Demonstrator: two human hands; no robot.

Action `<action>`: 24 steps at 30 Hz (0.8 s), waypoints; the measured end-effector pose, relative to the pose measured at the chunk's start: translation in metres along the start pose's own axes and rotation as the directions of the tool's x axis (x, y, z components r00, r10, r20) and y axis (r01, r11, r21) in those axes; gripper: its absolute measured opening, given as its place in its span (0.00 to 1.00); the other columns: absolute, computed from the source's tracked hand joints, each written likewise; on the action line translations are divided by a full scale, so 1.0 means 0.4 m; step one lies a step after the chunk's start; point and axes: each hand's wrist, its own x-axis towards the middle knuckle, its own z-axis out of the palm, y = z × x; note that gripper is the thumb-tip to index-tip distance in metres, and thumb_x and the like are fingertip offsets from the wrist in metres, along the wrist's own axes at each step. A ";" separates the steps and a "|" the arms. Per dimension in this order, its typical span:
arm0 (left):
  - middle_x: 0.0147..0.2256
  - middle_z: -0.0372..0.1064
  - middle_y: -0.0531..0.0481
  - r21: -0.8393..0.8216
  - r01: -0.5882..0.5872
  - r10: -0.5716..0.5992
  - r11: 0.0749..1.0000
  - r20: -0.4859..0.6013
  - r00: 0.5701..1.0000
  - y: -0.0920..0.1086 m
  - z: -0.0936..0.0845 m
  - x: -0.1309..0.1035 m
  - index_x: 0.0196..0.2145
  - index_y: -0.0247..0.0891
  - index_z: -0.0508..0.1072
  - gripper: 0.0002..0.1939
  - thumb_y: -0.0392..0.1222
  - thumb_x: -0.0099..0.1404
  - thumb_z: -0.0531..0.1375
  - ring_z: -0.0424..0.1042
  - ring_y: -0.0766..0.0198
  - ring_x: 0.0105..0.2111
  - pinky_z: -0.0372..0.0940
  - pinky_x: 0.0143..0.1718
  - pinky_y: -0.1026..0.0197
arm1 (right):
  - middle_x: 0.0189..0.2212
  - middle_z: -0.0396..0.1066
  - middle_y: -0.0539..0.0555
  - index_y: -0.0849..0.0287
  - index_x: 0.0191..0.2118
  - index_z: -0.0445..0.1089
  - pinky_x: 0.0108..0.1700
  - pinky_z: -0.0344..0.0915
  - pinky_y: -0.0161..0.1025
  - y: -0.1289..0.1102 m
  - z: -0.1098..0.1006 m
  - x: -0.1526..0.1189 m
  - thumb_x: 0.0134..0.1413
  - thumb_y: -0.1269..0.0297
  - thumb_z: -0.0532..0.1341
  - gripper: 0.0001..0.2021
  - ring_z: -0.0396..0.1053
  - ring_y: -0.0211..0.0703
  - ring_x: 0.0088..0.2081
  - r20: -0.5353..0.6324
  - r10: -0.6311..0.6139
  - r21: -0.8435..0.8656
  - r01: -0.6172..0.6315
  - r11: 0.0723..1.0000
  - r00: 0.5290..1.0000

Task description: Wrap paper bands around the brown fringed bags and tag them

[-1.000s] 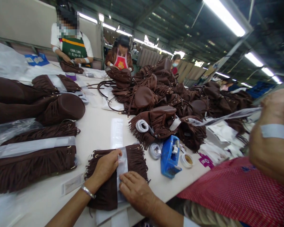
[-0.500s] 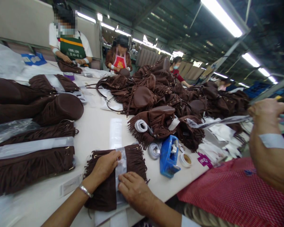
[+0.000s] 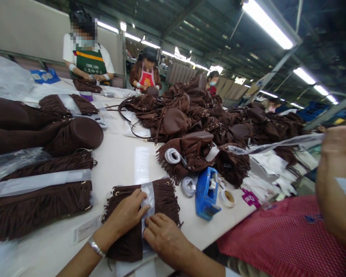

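A folded dark brown fringed bag (image 3: 164,198) lies flat in front of me, with a translucent plastic strip (image 3: 148,196) running across its middle. My left hand (image 3: 130,209) rests on the bag from the left, thumb apart from the fingers, fingertips on the strip. On the lower right part of the strip lies my right hand (image 3: 165,236), its fingers flat and slightly bent. Both hands press on the strip; neither seems to grip anything. Another clear strip (image 3: 142,163) lies on the table just beyond the bag.
Right of the bag stand a blue tape dispenser (image 3: 204,202) and a tape roll (image 3: 227,198). A big heap of brown bags (image 3: 173,121) lies behind. Wrapped bags (image 3: 40,207) are at left. A co-worker's raised arm (image 3: 337,184) pulls a plastic length at right; other people work across the table.
My left thumb has spread away from its fingers and moved down the strip. My right hand has barely moved. The co-worker's arm at right has moved further right, stretching the plastic.
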 end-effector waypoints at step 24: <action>0.66 0.50 0.37 0.397 0.143 0.044 0.907 -0.427 0.903 -0.040 0.160 -0.046 0.57 0.45 0.65 0.31 0.47 0.56 0.65 0.47 0.38 0.66 0.54 0.60 0.36 | 0.33 0.78 0.48 0.53 0.39 0.76 0.33 0.59 0.32 0.374 0.086 0.314 0.54 0.60 0.67 0.07 0.74 0.40 0.36 0.347 0.209 0.397 -0.346 0.850 0.914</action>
